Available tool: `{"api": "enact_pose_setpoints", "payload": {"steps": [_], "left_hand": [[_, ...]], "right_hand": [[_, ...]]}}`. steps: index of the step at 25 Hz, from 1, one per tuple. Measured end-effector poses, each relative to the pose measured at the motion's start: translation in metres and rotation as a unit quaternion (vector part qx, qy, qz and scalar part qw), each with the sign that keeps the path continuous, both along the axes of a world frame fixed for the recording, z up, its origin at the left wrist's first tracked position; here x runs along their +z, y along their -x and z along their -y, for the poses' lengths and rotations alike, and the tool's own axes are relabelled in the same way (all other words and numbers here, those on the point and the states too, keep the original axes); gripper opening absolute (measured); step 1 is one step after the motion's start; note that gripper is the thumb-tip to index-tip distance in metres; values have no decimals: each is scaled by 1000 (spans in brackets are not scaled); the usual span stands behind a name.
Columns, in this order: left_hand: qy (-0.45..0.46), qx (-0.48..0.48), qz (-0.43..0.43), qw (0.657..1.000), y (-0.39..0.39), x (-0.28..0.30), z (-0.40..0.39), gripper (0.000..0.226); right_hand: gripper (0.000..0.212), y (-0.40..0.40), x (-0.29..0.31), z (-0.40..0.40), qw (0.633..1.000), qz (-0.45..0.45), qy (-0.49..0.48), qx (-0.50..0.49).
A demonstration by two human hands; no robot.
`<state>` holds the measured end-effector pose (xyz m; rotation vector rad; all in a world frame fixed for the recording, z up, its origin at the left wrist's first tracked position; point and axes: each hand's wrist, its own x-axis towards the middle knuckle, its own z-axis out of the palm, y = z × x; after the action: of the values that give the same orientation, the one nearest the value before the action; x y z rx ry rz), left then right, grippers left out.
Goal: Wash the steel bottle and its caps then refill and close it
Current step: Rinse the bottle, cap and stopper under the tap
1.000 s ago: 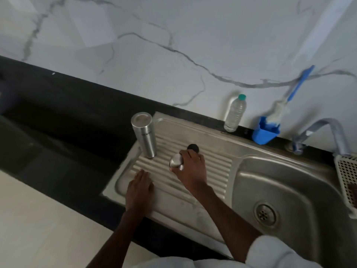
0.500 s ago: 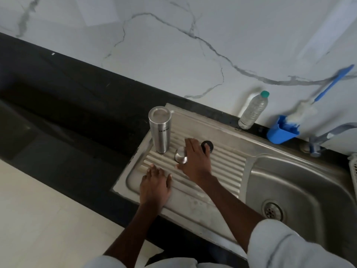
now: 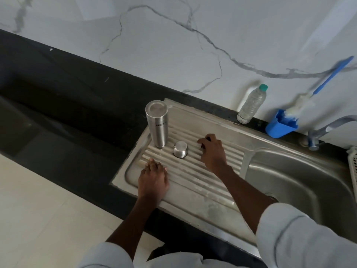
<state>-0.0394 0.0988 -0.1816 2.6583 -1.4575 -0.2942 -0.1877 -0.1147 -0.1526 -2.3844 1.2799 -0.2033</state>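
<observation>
- Left hand (image 3: 153,182): fingers straight, flat on the draining board (image 3: 195,180).
- Right hand (image 3: 213,151): fingers curled round the black cap (image 3: 203,145).
- Steel cap (image 3: 180,149) stands beside the inverted bottle (image 3: 157,123).

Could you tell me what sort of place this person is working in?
Most likely a home kitchen. A stainless steel sink with a ribbed draining board is set into a dark counter, a tap stands at its back edge, and a bottle brush rests in a blue holder against the marble-patterned wall.

The right hand (image 3: 213,151) covers most of the black inner cap (image 3: 203,145); the tap (image 3: 326,128) and white basket (image 3: 353,171) run off frame; the brush (image 3: 309,99) is blurred.
</observation>
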Motion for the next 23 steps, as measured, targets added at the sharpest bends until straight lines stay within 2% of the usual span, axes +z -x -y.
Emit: {"api": "enact_pose_setpoints", "payload": {"steps": [2, 3, 4, 5, 6, 7, 9, 11, 14, 20, 21, 22, 23], "left_hand": [[22, 21, -17, 999, 6, 2, -1, 52], [37, 28, -28, 999, 10, 3, 0, 52], [54, 35, -41, 997, 13, 3, -2, 50], [76, 46, -56, 994, 15, 2, -6, 49], [107, 64, -72, 990, 17, 4, -9, 47], [138, 83, -92, 983, 23, 5, -10, 46], [193, 113, -104, 969, 47, 13, -3, 48], [239, 116, -108, 958, 88, 26, 17, 48], [282, 34, -133, 950, 154, 37, 62, 48], [216, -68, -277, 934, 256, 65, 157, 32], [211, -80, -301, 927, 270, 67, 175, 29], [207, -91, -320, 920, 281, 70, 193, 26], [202, -100, -334, 915, 291, 71, 211, 23]], "right_hand": [[33, 17, 11, -16, 978, 150, -82, -122], [22, 26, 18, -26, 938, 234, -158, -201], [14, 37, 25, -37, 875, 311, -247, -277], [19, 48, 30, -47, 806, 360, -325, -339], [29, 60, 34, -54, 754, 375, -386, -377], [39, 77, 35, -58, 723, 372, -429, -394], [50, 112, 37, -62, 684, 375, -477, -404], [57, 148, 36, -59, 649, 406, -493, -414], [59, 197, 35, -43, 577, 469, -505, -437], [53, 283, 21, -14, 407, 627, -509, -427], [51, 296, 18, -9, 390, 645, -497, -429], [48, 307, 15, -3, 388, 656, -482, -432], [47, 316, 12, 3, 403, 660, -465, -430]]}}
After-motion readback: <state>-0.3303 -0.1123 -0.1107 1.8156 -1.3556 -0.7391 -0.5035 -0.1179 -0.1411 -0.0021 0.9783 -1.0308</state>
